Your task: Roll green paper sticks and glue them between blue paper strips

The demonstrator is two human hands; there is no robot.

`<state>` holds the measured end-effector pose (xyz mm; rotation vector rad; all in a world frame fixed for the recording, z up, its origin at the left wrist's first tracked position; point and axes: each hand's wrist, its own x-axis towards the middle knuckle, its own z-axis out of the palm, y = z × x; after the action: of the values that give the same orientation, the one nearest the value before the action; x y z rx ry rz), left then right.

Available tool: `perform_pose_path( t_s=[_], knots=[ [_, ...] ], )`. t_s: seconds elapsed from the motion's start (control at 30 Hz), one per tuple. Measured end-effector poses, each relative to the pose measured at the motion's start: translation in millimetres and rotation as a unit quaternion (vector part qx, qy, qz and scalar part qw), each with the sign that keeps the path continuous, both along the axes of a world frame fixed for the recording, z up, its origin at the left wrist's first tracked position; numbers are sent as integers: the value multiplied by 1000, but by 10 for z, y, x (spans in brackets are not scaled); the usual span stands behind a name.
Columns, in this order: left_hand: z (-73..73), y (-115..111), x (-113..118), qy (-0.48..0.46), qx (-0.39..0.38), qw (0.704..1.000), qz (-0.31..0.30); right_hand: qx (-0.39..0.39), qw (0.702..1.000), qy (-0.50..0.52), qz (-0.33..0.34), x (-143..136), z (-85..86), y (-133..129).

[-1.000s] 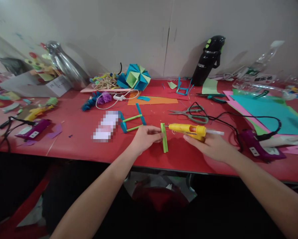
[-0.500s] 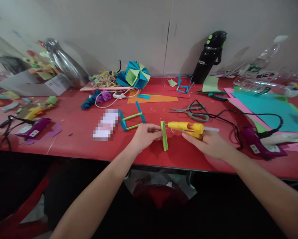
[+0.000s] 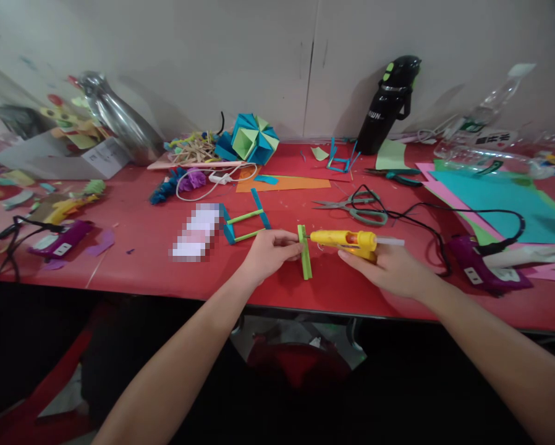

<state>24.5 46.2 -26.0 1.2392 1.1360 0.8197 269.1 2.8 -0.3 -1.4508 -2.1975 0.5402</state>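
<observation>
My left hand pinches a folded light-green paper strip by its left side, above the red table. In my right hand is a yellow hot glue gun, with a clear glue stick poking out of its back. The gun's nozzle points left and meets, or nearly meets, the upper end of the strip. Just left of the strip lies a frame of blue and green paper strips, partly behind my left fingers.
Scissors and a black cord lie beyond the gun. Purple power strips sit at both sides. Farther back stand a paper polyhedron, a black bottle and a steel jug. Coloured paper sheets lie right.
The glue gun's nozzle has come slightly closer to the strip's upper end. Both hands keep their grips, and the whole view has shifted very little.
</observation>
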Motion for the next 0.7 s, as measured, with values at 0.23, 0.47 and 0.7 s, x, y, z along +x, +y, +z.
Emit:
perform_pose_path(
  t_s=[0.23,0.47,0.7],
  knots=[
    [10,-2,4,-2,-2,1000,-3,-17,1000,-10,3,7,5,-15],
    [-9,3,6,-7,1,1000,2,-11,1000,-23,-2,26,10,-36],
    [-39,5,2,-10,3,1000,-4,-25,999,-35,-11,23,67,-82]
  ],
)
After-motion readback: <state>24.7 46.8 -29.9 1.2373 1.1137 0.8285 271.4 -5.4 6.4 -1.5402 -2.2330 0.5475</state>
